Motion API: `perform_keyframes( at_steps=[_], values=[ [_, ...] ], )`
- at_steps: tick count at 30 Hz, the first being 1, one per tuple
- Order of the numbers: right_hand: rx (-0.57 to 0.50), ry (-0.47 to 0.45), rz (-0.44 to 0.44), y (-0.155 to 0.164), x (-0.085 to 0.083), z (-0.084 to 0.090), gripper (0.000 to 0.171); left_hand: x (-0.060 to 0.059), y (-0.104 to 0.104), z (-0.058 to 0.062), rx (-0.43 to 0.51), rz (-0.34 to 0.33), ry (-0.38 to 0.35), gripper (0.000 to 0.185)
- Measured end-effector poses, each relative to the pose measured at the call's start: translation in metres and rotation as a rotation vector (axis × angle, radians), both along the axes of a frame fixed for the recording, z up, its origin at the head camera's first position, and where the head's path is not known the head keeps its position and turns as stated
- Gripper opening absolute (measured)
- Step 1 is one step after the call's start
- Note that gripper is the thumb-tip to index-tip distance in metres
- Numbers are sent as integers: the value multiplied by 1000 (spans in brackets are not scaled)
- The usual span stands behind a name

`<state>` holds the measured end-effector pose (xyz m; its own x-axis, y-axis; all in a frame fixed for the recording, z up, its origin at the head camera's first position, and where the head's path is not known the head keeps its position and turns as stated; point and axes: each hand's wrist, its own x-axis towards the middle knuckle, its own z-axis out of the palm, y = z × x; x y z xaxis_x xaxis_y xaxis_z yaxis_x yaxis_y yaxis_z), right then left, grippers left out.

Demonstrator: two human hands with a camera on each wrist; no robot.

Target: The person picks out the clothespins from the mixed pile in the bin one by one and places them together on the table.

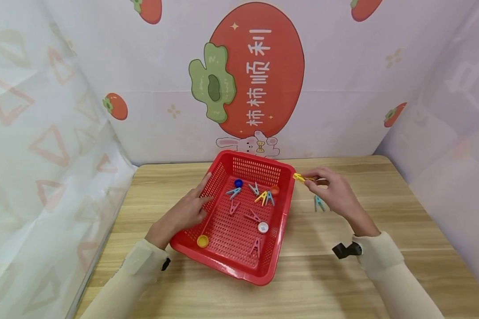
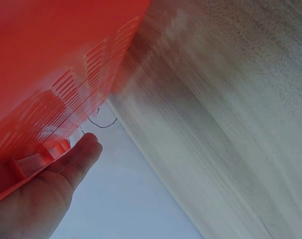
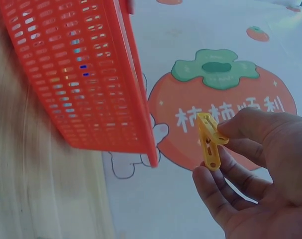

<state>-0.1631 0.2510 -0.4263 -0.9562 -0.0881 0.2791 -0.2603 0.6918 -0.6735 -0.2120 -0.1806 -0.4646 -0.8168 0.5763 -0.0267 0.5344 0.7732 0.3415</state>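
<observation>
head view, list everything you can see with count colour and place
basket: 1, red, perforated, middle of the table
clothes pegs in the basket: about seven; red or pink, blue, yellow, grey; scattered on its floor
bottle caps in the basket: 4; blue, orange, white, yellow
yellow peg: 1, pinched by the right hand beside the basket's right rim
teal peg: 1, on the table right of the basket
table: 1, light wood
backdrop: 1, white with a big red persimmon
left hand: rests on the basket's left wall
right hand: holds the yellow peg
</observation>
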Motion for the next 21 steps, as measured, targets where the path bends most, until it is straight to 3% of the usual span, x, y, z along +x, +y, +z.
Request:
perform_keyframes(
  at_steps=[21],
  values=[
    [-52,72,-52,40,16,-8,23,-1,-1,3,-5,-15,10,53]
  ],
)
